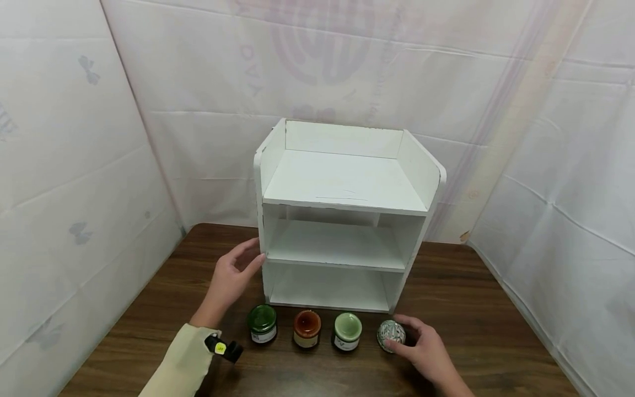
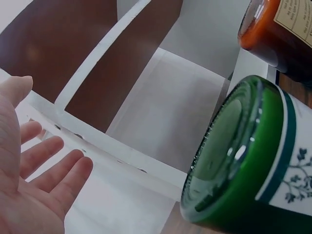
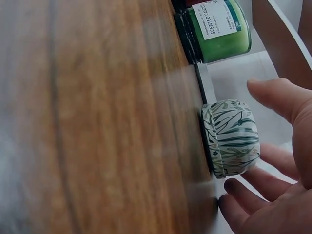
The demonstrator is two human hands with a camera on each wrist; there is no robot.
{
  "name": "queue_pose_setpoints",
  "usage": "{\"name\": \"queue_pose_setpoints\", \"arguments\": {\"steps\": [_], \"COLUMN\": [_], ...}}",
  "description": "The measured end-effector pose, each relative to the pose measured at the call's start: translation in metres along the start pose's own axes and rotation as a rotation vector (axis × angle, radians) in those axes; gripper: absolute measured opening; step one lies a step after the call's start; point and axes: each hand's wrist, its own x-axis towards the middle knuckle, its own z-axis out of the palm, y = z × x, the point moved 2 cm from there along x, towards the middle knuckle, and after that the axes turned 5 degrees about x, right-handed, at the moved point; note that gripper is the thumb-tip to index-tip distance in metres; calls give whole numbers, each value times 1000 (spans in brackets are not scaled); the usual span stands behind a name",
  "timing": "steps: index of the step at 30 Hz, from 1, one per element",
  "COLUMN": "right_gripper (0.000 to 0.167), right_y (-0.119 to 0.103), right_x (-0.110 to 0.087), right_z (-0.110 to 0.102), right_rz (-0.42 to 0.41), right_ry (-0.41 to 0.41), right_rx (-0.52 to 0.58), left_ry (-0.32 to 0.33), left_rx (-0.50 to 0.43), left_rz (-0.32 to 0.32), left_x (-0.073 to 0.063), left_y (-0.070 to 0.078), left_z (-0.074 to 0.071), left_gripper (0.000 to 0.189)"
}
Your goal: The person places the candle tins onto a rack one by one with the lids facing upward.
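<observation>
A white shelf unit (image 1: 342,177) stands on the table with its front facing me. My left hand (image 1: 237,273) is at its left side panel, thumb by the front edge and fingers along the outside, loosely spread. Before the unit stand a dark green candle jar (image 1: 262,318), an amber candle jar (image 1: 307,325) and a light green candle jar (image 1: 347,328), their glass bases upward. A leaf-patterned tin (image 3: 235,139) ends the row at the right. Around it my right hand (image 1: 428,353) is spread, fingers at its far side and thumb apart from it in the right wrist view.
The brown wooden table (image 1: 476,309) runs out on both sides of the shelf. White patterned cloth (image 1: 198,110) hangs behind and on both sides. A black strap with a yellow tag (image 1: 221,348) is on the left wrist.
</observation>
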Motion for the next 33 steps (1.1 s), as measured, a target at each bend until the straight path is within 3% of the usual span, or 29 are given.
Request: {"name": "queue_pose_setpoints", "arguments": {"steps": [15,33], "right_gripper": [64,69], "right_y": [2,2], "right_x": [5,8], "right_z": [2,0], "right_rz": [16,29], "right_ry": [-35,-100], "right_rx": [-28,-49], "left_ry": [47,64], "left_rx": [31,-20], "left_rz": [-5,-48], "left_x": [6,8], "left_y": [7,10], "left_z": [2,6], "left_gripper": [47,47]}}
